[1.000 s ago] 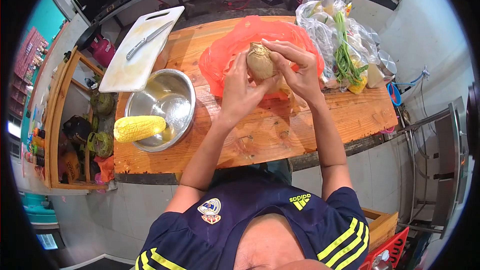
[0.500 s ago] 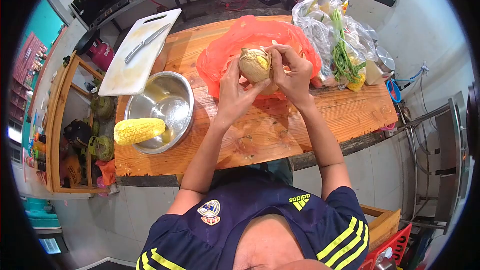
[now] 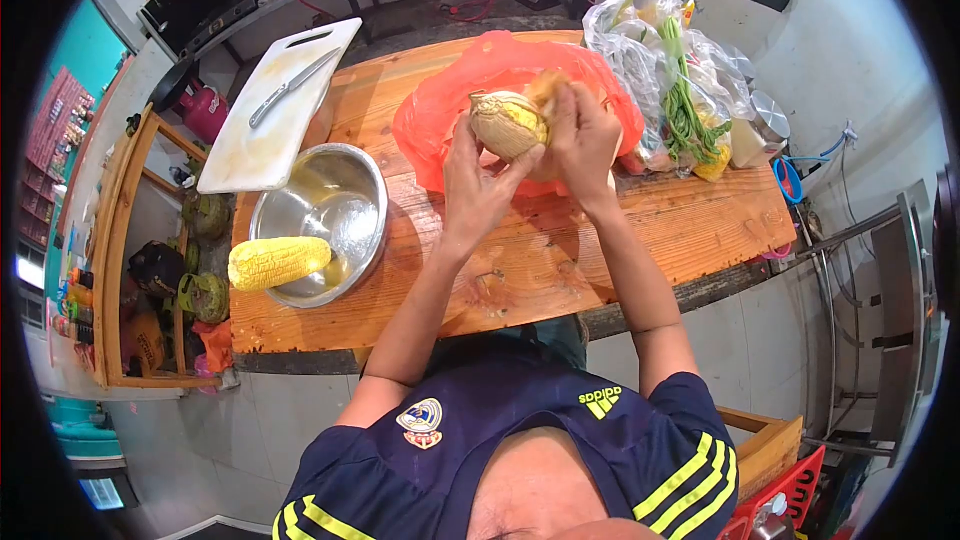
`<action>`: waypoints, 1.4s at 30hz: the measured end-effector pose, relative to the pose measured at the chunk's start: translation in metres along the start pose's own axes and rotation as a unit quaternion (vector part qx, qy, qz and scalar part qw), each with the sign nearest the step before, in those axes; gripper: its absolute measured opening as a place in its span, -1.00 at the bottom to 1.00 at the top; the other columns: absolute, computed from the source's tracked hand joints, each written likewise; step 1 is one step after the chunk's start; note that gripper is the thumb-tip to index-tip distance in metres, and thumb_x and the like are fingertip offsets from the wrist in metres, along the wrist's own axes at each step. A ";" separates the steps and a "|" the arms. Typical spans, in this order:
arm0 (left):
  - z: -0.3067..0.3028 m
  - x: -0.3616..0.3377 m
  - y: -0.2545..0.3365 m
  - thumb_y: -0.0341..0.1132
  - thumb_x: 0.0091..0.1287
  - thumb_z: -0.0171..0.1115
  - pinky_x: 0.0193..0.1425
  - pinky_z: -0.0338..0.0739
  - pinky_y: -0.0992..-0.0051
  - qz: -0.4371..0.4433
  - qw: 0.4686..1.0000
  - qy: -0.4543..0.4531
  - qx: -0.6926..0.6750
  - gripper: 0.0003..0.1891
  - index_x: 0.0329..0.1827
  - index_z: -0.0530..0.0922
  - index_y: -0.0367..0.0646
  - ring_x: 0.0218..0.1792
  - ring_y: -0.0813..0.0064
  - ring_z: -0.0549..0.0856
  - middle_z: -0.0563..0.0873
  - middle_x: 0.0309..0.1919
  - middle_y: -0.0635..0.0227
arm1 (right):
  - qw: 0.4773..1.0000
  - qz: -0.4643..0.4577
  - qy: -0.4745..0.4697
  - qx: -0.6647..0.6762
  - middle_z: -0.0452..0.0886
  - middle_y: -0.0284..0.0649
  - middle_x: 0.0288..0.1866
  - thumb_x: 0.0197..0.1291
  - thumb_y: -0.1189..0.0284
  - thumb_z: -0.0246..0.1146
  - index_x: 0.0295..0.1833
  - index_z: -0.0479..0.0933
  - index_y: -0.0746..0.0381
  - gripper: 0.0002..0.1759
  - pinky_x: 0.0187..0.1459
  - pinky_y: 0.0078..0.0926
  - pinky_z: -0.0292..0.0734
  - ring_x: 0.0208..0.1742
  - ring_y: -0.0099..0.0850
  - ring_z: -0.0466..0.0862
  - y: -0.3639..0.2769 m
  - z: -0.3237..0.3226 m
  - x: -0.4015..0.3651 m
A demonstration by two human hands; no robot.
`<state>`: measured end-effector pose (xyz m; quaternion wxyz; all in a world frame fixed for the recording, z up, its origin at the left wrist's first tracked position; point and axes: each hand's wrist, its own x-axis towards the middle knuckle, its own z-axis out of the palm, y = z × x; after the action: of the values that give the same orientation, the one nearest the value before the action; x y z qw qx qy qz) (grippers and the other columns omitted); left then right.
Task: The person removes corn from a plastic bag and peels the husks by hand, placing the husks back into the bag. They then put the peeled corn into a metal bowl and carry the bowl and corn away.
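My left hand (image 3: 476,180) is closed round a roundish vegetable (image 3: 508,128) with wrinkled light-brown skin and a yellow patch showing on it; I cannot make out its exact kind. Beside it, my right hand (image 3: 586,145) pinches a loose brownish strip of skin (image 3: 545,90), blurred by motion. Both hands are above an open red plastic bag (image 3: 425,130) on the wooden table. To the left, a peeled corn cob (image 3: 278,262) rests across the rim of a steel bowl (image 3: 370,190).
A white cutting board (image 3: 240,155) with a knife (image 3: 290,90) on it lies behind the bowl. Clear plastic bags (image 3: 625,35) and leafy greens (image 3: 685,100) crowd the back right of the wooden table (image 3: 700,225). A wooden shelf frame (image 3: 110,300) stands at left.
My right hand has pulled a strip of skin up and away from the vegetable. The vegetable has tilted in my left hand, showing its yellow patch more to the right.
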<state>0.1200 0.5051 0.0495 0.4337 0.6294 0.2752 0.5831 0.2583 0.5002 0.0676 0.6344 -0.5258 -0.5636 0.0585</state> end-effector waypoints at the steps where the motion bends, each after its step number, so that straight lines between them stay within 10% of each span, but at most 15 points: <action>1: 0.000 -0.001 0.003 -0.38 0.19 0.46 0.00 0.66 0.42 -0.007 1.000 0.010 -0.020 -0.43 0.18 0.36 -0.36 0.04 0.40 0.65 0.61 0.01 0.16 | 0.999 0.027 0.029 -0.002 0.64 -0.36 -0.38 0.46 0.34 0.09 -0.16 0.62 0.34 -0.70 -0.40 -0.60 0.46 -0.41 -0.64 0.53 0.008 0.001 0.005; 7: -0.021 0.004 0.015 -0.46 0.27 0.37 0.19 0.52 0.44 -0.026 0.988 0.076 -0.133 -0.51 0.20 0.34 -0.31 0.08 0.47 0.59 0.58 0.05 0.23 | 0.858 0.263 0.184 0.400 0.56 -0.30 -0.41 0.49 0.33 0.00 -0.14 0.50 0.32 -0.72 -0.47 -0.60 0.42 -0.50 -0.58 0.52 0.076 -0.016 0.038; 15: -0.027 0.015 0.016 -0.46 0.22 0.42 0.25 0.51 0.39 -0.027 0.999 -0.005 -0.038 -0.47 0.20 0.36 -0.30 0.13 0.42 0.57 0.58 0.09 0.21 | 0.938 0.189 0.018 0.289 0.57 -0.30 -0.07 0.48 0.09 -0.03 0.00 0.51 0.27 -0.56 0.07 -0.50 0.45 -0.05 -0.49 0.58 0.051 -0.021 0.037; 21: -0.020 0.018 0.002 -0.44 0.19 0.45 0.24 0.52 0.37 -0.037 0.997 -0.003 -0.068 -0.41 0.25 0.34 -0.28 0.13 0.40 0.58 0.58 0.10 0.22 | 0.972 -0.010 -0.196 0.131 0.59 -0.26 0.05 0.40 0.28 0.17 0.20 0.47 0.31 -0.60 0.17 -0.50 0.43 0.10 -0.53 0.55 -0.010 -0.002 0.020; 24: -0.025 0.020 0.006 -0.43 0.20 0.45 0.24 0.52 0.37 -0.042 0.996 -0.015 -0.083 -0.42 0.25 0.35 -0.28 0.14 0.39 0.58 0.59 0.09 0.23 | 0.931 0.087 -0.279 0.218 0.60 -0.28 0.04 0.30 0.39 0.28 0.22 0.47 0.32 -0.58 0.15 -0.57 0.43 0.11 -0.57 0.54 0.011 -0.001 0.019; 30: -0.028 0.019 0.013 -0.43 0.21 0.43 0.23 0.53 0.37 -0.097 0.990 -0.028 -0.102 -0.46 0.22 0.38 -0.28 0.14 0.39 0.58 0.59 0.08 0.23 | 0.977 -0.075 -0.192 0.045 0.66 -0.27 -0.16 0.37 0.43 0.19 0.05 0.52 0.34 -0.75 -0.14 -0.62 0.54 -0.17 -0.60 0.62 0.018 0.002 0.014; 36: -0.031 0.015 0.014 -0.49 0.21 0.41 0.21 0.56 0.39 -0.065 0.993 -0.022 -0.098 -0.46 0.21 0.35 -0.26 0.13 0.42 0.58 0.60 0.05 0.24 | 0.940 0.168 -0.028 0.296 0.66 -0.26 -0.36 0.36 0.34 0.21 -0.13 0.51 0.30 -0.78 -0.26 -0.51 0.51 -0.27 -0.53 0.63 0.025 0.012 0.017; 42: -0.024 0.014 0.007 -0.53 0.20 0.40 0.23 0.57 0.38 -0.038 0.992 0.003 -0.121 -0.43 0.24 0.31 -0.25 0.13 0.43 0.58 0.58 0.08 0.22 | 0.977 -0.047 -0.176 0.114 0.63 -0.22 -0.06 0.34 0.45 0.20 0.10 0.49 0.33 -0.72 -0.07 -0.63 0.51 0.00 -0.53 0.59 0.011 0.015 0.012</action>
<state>0.0976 0.5189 0.0611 0.5279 0.5598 0.2275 0.5968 0.2572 0.5219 0.0645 0.5830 -0.4041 -0.6803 0.1843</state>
